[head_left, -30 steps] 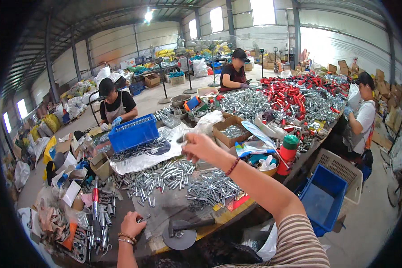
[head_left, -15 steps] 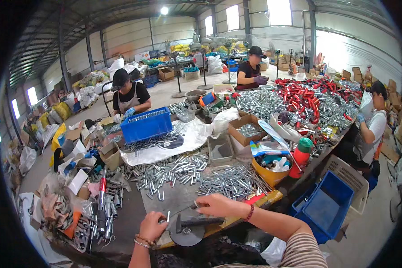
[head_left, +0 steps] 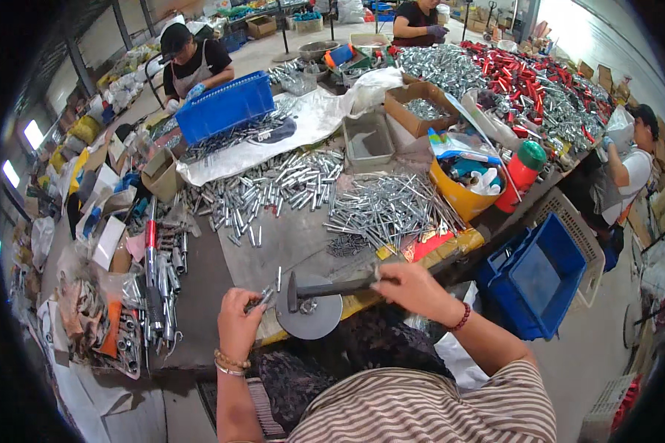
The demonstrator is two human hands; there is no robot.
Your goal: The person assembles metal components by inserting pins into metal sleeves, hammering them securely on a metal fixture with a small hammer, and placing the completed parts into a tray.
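Workbench seen from above the seated worker. The right hand (head_left: pixel 414 289) is closed around the dark handle of a hammer (head_left: pixel 332 288), which lies nearly level, its head over a round grey metal disc (head_left: pixel 310 319) at the near table edge. The left hand (head_left: pixel 238 325) pinches a few small bright metal pins (head_left: pixel 264 297) between thumb and fingertips, just beside the disc; the other fingers are curled in.

The hammer looks stiff and head-heavy, so it is probably best gripped well back on the handle, as here. The pins appear light, hard and smooth, likely to slip or roll; a fingertip pinch near one end seems the surest hold. How many pins the left hand holds cannot be told.

Behind the disc, loose heaps of silver pins and sleeves (head_left: pixel 288 188) spread over the grey table (head_left: pixel 273 244). Farther off stand a yellow bucket (head_left: pixel 462 196), a blue crate (head_left: pixel 225 105) and a second blue crate (head_left: pixel 536 273) on the floor to the right. Other people work at the far and right sides.
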